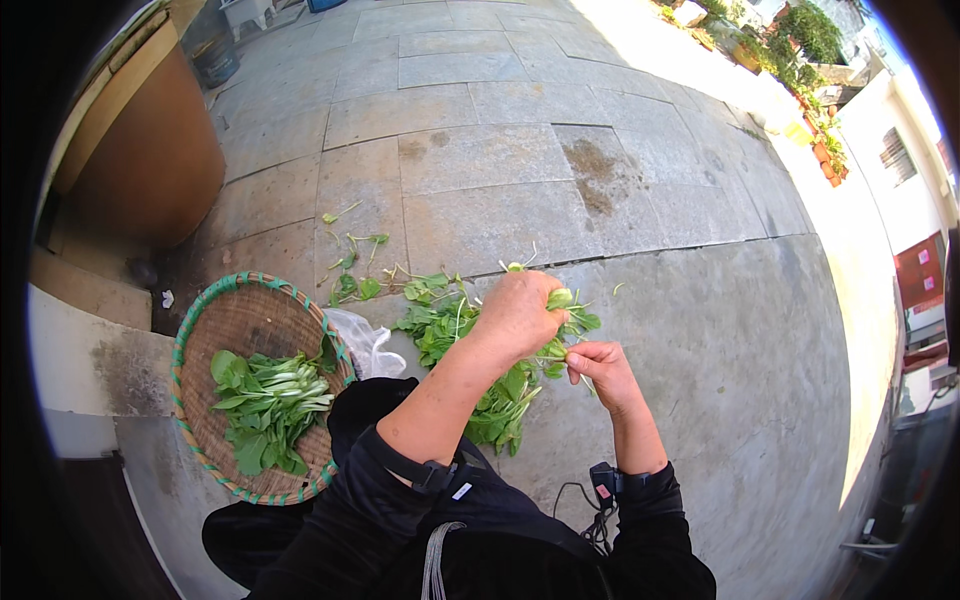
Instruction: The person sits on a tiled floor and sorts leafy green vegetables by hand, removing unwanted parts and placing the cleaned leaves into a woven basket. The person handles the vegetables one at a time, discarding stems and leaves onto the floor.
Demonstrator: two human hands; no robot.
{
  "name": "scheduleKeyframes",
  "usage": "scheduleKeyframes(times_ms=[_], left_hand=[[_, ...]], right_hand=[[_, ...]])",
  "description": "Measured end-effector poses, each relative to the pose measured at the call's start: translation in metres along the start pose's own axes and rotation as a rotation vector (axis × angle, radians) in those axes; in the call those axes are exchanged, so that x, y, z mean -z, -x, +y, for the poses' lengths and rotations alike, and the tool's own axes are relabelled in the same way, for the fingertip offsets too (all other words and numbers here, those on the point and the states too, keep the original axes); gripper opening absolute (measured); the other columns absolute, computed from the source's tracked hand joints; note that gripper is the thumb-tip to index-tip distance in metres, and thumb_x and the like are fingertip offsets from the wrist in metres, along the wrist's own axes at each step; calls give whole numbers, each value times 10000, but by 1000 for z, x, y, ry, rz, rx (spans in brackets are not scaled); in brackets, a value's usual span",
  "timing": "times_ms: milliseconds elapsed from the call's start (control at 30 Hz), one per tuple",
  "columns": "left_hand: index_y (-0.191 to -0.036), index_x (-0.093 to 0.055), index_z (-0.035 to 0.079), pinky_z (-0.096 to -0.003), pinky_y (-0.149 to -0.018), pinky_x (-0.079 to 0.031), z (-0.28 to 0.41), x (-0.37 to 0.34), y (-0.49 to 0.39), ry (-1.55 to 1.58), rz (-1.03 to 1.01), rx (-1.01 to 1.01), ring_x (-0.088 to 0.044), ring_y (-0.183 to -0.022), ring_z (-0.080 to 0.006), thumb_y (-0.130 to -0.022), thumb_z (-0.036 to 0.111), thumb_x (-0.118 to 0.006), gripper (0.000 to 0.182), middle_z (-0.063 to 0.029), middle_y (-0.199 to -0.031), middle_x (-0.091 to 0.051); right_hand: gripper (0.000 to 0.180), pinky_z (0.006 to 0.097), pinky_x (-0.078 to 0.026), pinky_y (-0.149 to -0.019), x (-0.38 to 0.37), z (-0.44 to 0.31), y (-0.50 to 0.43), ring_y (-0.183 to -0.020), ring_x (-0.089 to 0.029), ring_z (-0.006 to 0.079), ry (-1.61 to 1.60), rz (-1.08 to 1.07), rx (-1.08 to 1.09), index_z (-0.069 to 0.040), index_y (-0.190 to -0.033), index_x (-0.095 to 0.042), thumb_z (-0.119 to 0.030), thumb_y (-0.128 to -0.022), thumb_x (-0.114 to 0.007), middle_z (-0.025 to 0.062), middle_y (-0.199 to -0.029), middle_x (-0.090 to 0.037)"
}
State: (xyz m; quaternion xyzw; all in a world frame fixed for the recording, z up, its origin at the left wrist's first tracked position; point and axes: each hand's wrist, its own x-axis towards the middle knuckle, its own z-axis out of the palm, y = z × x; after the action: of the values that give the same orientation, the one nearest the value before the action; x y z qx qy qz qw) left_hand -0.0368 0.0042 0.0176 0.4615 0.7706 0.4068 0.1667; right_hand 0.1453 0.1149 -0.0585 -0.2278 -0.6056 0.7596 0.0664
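Observation:
My left hand (519, 311) is curled around some leafy greens (559, 298), whose pale stems and leaves stick out past the fingers. Just to the right and nearer to me, my right hand (606, 375) pinches a leaf or stem (556, 351) between thumb and fingertips. Whether both hands grip the same plant is hard to tell. Beneath them a heap of leafy greens (504, 412) lies on the ground, partly covered by my left forearm. At my left stands a round woven basket (206, 315) bound with green strips, holding a bunch of greens (274, 405) with white stems.
A translucent plastic bag (367, 345) is tucked beside the basket. Scattered leaf scraps (360, 247) lie on the stone paving (487, 157). A large brown vat (150, 142) stands at the far left. Black cable (596, 529) hangs near my right sleeve. Potted plants (810, 45) line the far right.

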Motion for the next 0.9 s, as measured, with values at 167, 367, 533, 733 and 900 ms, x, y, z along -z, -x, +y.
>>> scheduleKeyframes(times_ms=[167,367,533,733,900], left_hand=[[-869,-688,21,-259,-528,-450,1,7,-8,547,543,118,-557,-587,-93,-787,52,-698,89,-5,-681,-625],[-862,-683,28,-216,-502,-422,5,13,-8,673,525,138,-508,-577,-38,-807,60,-700,66,36,-687,-608],[-854,-686,33,-279,-607,-482,9,3,0,354,279,-101,-612,-642,-176,-753,45,-704,104,-68,-746,-660],[-804,-676,86,-414,-616,-498,8,-16,7,-74,14,-218,-637,-724,-318,-743,173,-683,106,-106,-741,-639],[-751,-654,82,-424,-602,-491,5,-23,8,-103,-18,-201,-629,-693,-330,-740,182,-673,103,-131,-705,-630]], right_hand=[[179,275,-464,-712,13,12,2,-589,-507,107,-209,81,29,18,-890,-680,-155,-880,-635,33,-649,-591],[180,284,-481,-763,19,16,-1,-584,-504,105,-402,189,145,17,-904,-653,-159,-900,-613,26,-638,-574],[177,273,-477,-753,17,13,-4,-605,-519,103,-377,231,185,22,-935,-662,-144,-901,-611,28,-664,-593],[184,244,-434,-676,-3,2,-11,-651,-533,101,-251,294,251,47,-995,-665,-94,-887,-617,45,-754,-629],[175,230,-413,-640,-25,-9,-21,-652,-524,97,-200,372,357,50,-996,-665,-73,-880,-620,44,-781,-631]])
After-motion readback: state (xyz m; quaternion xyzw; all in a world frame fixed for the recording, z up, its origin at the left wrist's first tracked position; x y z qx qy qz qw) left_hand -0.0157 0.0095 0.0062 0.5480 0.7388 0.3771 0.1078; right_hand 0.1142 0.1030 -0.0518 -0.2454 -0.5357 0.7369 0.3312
